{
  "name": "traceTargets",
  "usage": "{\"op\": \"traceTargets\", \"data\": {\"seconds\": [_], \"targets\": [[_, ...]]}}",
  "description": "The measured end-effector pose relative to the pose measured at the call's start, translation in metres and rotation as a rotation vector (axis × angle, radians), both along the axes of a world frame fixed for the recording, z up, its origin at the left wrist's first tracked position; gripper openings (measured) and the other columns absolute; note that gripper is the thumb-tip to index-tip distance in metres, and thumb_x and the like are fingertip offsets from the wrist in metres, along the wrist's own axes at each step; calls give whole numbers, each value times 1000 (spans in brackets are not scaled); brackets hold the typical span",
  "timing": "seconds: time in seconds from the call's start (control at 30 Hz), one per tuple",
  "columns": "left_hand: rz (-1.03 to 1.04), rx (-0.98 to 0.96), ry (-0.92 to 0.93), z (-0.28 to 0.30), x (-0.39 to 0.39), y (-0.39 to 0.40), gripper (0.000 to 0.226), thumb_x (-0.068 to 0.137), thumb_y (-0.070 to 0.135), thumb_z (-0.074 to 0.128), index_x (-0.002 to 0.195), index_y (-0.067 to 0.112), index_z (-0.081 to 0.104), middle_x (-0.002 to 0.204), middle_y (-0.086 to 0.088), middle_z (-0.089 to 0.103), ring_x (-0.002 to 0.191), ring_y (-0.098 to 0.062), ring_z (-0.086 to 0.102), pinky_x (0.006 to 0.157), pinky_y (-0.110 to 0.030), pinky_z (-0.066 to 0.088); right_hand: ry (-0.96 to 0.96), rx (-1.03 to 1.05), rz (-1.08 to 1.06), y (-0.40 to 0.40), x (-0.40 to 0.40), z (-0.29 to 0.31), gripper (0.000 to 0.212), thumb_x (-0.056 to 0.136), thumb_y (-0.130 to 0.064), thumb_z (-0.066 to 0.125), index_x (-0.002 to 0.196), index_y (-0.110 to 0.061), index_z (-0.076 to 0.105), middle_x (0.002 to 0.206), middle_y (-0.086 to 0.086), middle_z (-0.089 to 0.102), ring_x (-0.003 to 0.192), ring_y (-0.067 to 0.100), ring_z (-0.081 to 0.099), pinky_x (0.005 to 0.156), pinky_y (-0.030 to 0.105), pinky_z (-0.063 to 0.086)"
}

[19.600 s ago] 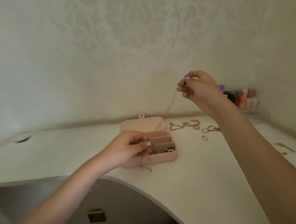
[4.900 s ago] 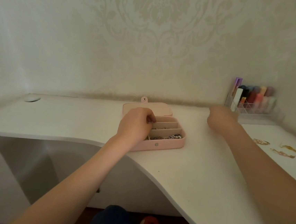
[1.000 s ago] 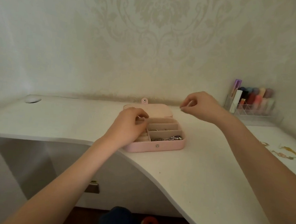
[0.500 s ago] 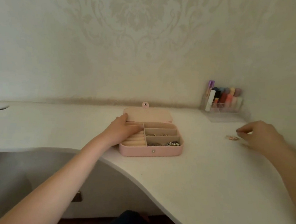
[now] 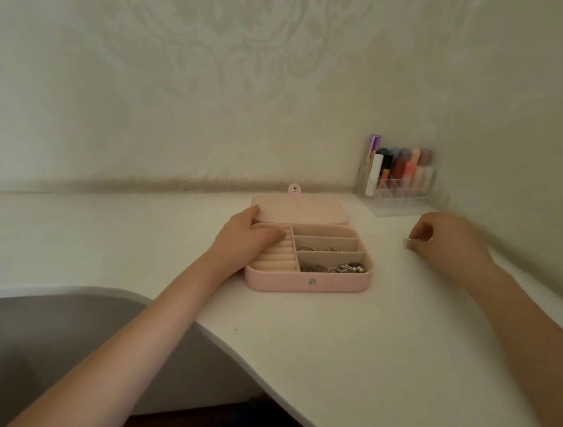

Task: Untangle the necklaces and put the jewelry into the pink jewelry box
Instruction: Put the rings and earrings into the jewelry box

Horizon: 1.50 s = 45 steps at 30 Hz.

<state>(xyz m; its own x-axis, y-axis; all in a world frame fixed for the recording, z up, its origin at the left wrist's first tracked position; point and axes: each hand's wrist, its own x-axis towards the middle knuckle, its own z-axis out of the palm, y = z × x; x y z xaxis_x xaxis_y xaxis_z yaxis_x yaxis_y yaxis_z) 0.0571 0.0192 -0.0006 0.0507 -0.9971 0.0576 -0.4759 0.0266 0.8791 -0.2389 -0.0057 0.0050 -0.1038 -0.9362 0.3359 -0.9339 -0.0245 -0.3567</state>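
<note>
Open pink jewelry box (image 5: 306,283) sits mid-frame on the white counter (image 5: 380,353)
Left hand (image 5: 243,239) rests flat, fingers relaxed, on its ring rolls; right hand (image 5: 442,241), right of the box, pinches a small jewelry piece (image 5: 407,243)

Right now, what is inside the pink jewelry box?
The pink jewelry box lies open. Jewelry tangle fills the nearest right compartment, small pieces the middle one; the far one looks bare. The left hand covers part of the ring rolls.
</note>
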Motion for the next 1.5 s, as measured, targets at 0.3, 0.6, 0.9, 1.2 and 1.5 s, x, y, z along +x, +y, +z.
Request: {"op": "traceTargets", "data": {"seconds": [0.3, 0.6, 0.9, 1.2, 1.5], "targets": [[-90, -468, 46, 25, -25, 24, 52, 81, 29, 71, 130, 28, 53, 120, 13, 63, 116, 4, 52, 97, -8, 33, -749, 50, 334, 37, 51, 29, 6, 85, -13, 68, 84, -16, 63, 79, 1, 73, 70, 10, 66, 68, 20, 48], [-259, -285, 208, 29, -54, 21, 25, 70, 10, 81, 91, 12, 68, 89, -6, 73, 78, -15, 71, 74, -26, 57, -899, 52, 477, 54, 80, 34, 9, 87, -7, 63, 83, -14, 63, 72, 8, 68, 60, 10, 65, 62, 19, 54], [-276, -416, 268, 18, -50, 21, 10, 77, 8, 75, 77, 14, 67, 73, -2, 69, 72, -12, 67, 73, -26, 56, -854, 18, 551, 56, 89, 31, 6, 87, -9, 64, 87, -16, 64, 79, 10, 68, 65, 16, 60, 72, 31, 53], [-165, -636, 89, 13, -52, 27, 8, 86, 21, 67, 78, 22, 65, 67, 15, 62, 69, -2, 62, 65, -19, 51, -834, 14, 536, 56, 88, 30, 6, 88, -10, 64, 90, -16, 64, 74, 0, 66, 56, 8, 56, 62, 23, 51], [-61, -660, 197, 14, -45, 24, 8, 87, 18, 64, 80, 20, 66, 70, 9, 66, 72, -12, 67, 66, -40, 58, -800, -2, 573, 58, 96, 26, 13, 86, -10, 65, 93, -21, 69, 71, -4, 67, 60, 9, 58, 61, 16, 51]]}}
